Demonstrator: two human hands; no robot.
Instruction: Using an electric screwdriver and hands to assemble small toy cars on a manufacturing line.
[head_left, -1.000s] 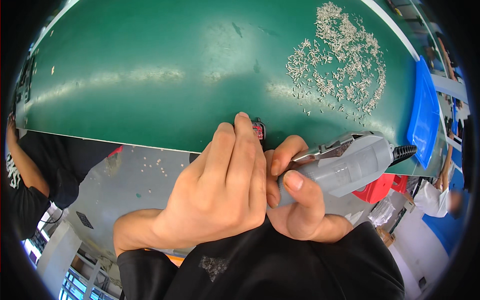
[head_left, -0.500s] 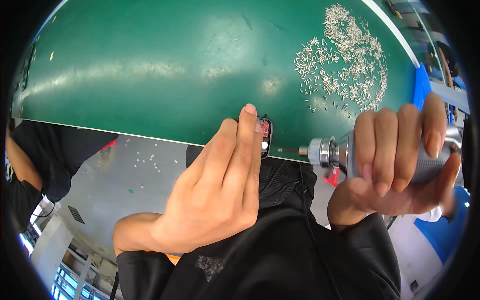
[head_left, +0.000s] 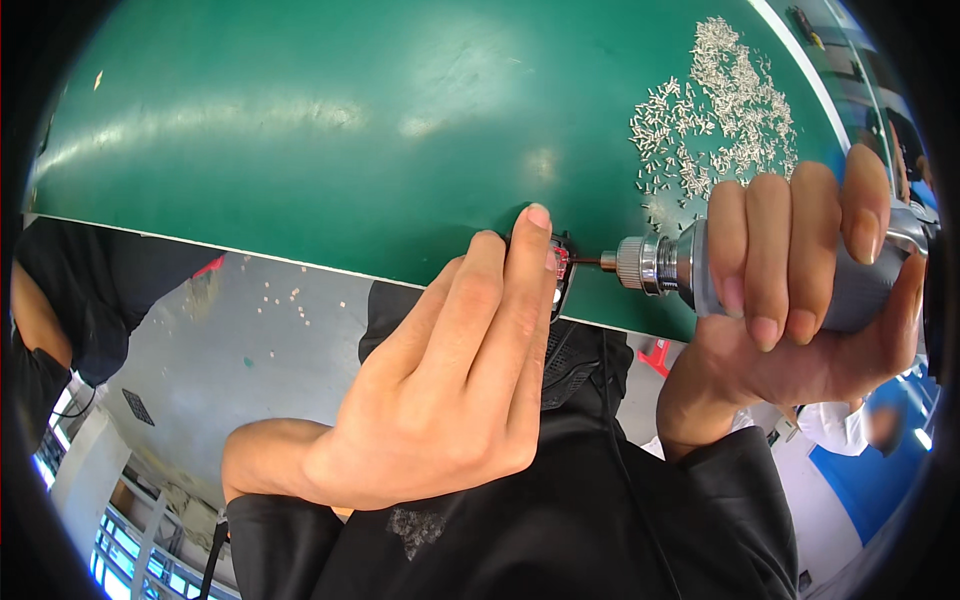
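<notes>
My left hand (head_left: 445, 375) is closed on a small black device casing (head_left: 567, 298) near the front edge of the green table. Part of a red circuit board and a white round spot show inside it; my fingers cover the rest. In my right hand (head_left: 790, 265) is a grey electric screwdriver (head_left: 657, 264) with a silver collar, held almost level. Its thin bit points left and reaches the red part of the casing. Whether a screw sits at the tip is too small to tell.
Many small silver screws (head_left: 740, 105) lie loose at the right of the green table (head_left: 300, 150). At the left, a person in black clothing (head_left: 95, 285) is beside the table. Another person in white (head_left: 835, 428) appears at the lower right. Small pale pieces lie on the floor.
The screwdriver's bit, apart from the casing before, now reaches it. My left hand and the casing have shifted a little to the right. The screwdriver is slightly higher in the picture.
</notes>
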